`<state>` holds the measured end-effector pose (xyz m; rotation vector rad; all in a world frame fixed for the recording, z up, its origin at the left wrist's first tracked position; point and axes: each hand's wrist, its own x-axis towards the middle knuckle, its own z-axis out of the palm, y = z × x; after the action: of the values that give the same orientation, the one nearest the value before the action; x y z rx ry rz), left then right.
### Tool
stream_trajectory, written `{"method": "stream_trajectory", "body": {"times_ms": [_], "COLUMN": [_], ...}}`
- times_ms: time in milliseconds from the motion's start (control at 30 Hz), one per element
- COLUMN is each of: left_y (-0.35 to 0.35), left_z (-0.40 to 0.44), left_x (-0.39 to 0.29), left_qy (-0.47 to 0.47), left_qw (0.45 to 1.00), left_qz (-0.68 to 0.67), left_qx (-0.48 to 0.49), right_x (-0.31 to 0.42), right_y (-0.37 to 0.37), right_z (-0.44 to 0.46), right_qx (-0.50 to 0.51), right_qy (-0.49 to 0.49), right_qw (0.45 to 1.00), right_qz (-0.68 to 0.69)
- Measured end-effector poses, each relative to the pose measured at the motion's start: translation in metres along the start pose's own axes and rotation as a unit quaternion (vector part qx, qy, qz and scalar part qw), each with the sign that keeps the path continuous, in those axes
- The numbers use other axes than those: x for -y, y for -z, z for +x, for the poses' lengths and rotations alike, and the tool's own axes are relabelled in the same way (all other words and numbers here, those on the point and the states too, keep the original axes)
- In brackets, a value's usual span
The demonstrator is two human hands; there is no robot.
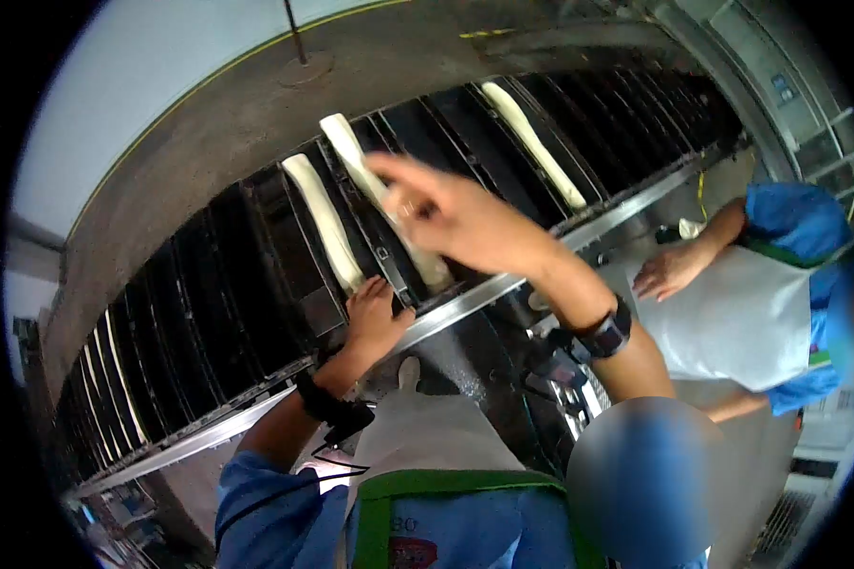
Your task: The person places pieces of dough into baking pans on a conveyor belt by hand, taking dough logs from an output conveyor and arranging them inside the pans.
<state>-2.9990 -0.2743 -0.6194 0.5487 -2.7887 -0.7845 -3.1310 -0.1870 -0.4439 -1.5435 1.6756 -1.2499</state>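
My left hand (375, 318) rests at the near edge of the black trays, its fingertips touching the lower end of a long pale dough strip (323, 220). Its fingers lie flat, with the thumb apart. Above a second dough strip (346, 142) is my right hand (455, 223), slightly blurred, fingers apart and nothing visible in them. It hides the middle of that strip; whether it touches the dough I cannot tell. Both strips lie lengthwise in narrow black trays (256, 247).
A third dough strip (536, 142) lies further right, and several pale strips (123, 379) at the far left. A metal rail (465, 308) runs along the near side. To my right stands a co-worker in a white apron (721, 313), one hand (669, 270) near the rail.
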Motion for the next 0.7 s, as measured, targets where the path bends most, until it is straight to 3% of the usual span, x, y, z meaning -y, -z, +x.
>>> {"method": "stream_trajectory", "body": {"times_ms": [67,167,233,267,367,400,467,600,700], "left_y": [-0.003,-0.024,-0.033,-0.034,-0.032,-0.032,-0.029,-0.032,-0.036], "left_z": [-0.002,-0.002,0.003,0.003,0.002,0.004,0.007,0.009,0.010], "left_x": [0.004,0.016,0.024,0.023,0.021,0.021,0.020,0.024,0.029], "left_qy": [-0.014,-0.032,-0.058,-0.058,-0.064,-0.067,-0.049,-0.049,-0.067], "left_qw": [1.000,0.999,0.998,0.997,0.998,0.997,0.996,0.997,0.997], "left_qz": [0.010,0.002,0.010,0.003,-0.008,-0.010,0.006,0.017,-0.014], "left_qx": [0.008,0.014,0.026,0.043,0.030,0.026,0.078,0.065,0.038], "right_x": [-0.003,-0.117,-0.161,-0.189,-0.218,-0.216,-0.210,-0.216,-0.184], "right_y": [0.000,-0.010,-0.032,-0.037,-0.068,-0.071,-0.069,-0.065,-0.062], "right_z": [0.012,0.013,0.015,0.015,0.020,0.022,0.023,0.017,0.012], "right_qx": [-0.063,-0.045,-0.008,0.029,-0.054,-0.088,-0.053,0.027,0.009], "right_qy": [0.005,-0.018,-0.180,-0.116,-0.124,-0.144,-0.152,-0.116,-0.160], "right_qw": [0.994,0.968,0.931,0.934,0.877,0.865,0.865,0.842,0.839], "right_qz": [-0.086,-0.248,-0.317,-0.336,-0.461,-0.473,-0.475,-0.526,-0.520]}}
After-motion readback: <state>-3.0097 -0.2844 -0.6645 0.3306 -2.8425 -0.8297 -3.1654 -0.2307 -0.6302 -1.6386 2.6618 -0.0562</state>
